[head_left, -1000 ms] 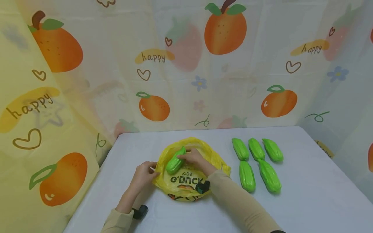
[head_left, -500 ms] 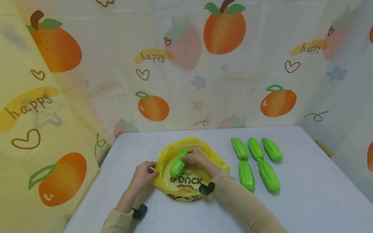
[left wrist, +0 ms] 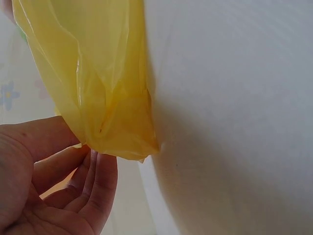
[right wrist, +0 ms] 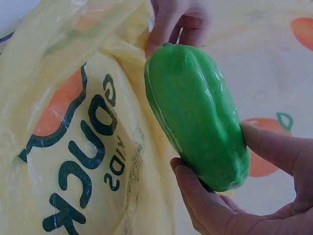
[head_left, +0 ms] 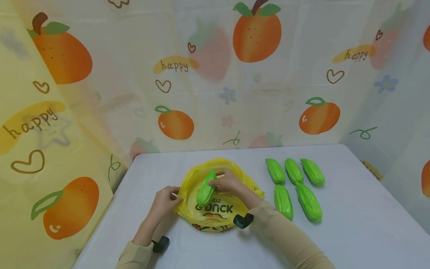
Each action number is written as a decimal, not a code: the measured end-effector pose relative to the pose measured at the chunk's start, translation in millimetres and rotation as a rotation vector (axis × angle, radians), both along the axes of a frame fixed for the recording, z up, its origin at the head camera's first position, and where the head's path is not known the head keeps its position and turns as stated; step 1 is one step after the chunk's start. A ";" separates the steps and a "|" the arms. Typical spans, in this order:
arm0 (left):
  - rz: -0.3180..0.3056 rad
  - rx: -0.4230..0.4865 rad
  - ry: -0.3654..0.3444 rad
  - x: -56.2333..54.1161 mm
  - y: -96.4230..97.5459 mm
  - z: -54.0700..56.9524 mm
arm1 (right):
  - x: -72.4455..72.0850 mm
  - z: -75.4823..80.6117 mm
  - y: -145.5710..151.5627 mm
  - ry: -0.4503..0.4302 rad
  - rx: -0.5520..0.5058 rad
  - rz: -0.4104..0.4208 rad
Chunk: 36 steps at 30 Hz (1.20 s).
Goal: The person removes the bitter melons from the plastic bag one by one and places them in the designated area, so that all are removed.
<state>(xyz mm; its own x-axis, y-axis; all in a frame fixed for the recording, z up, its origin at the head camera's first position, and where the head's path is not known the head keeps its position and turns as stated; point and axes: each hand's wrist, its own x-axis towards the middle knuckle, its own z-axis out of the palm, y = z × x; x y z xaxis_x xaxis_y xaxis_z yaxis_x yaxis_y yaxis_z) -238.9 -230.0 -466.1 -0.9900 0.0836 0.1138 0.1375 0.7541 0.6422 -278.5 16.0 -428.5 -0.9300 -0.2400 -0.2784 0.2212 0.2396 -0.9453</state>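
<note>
My right hand (head_left: 229, 183) holds a glossy green ridged toy cucumber (head_left: 205, 192) over the open mouth of a yellow plastic bag (head_left: 189, 215). In the right wrist view, the thumb (right wrist: 274, 149) presses one side of the cucumber (right wrist: 195, 117) and the fingers support it from the other side and below. At the bag's left rim, my left hand (head_left: 164, 201) pinches the thin plastic. The left wrist view shows that pinch, with thumb and fingertips meeting at a lower corner of the bag (left wrist: 110, 107). Dark print covers the bag's inside.
Several more green cucumbers, one of them (head_left: 283, 201) nearest the bag, lie in two rows on the right of the white table (head_left: 349, 209). A fruit-printed cloth (head_left: 282, 89) hangs behind the table and along its sides.
The cucumber in my right hand has shifted slightly right and toward me over the bag, and stands a little steeper. My left hand has kept its hold on the rim.
</note>
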 end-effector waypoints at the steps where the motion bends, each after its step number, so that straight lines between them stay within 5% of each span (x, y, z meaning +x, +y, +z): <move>1: 0.001 0.001 -0.001 0.1 0.1 0.0 | 0.8 0.8 1.1 0.004 -0.001 0.003; 18: 0.011 -0.001 -0.001 -2.0 -1.1 -1.0 | 12.3 15.8 24.1 0.054 -0.090 0.045; 36: 0.005 0.000 0.012 -2.3 0.5 -2.8 | 23.3 32.5 55.4 0.079 -0.020 0.020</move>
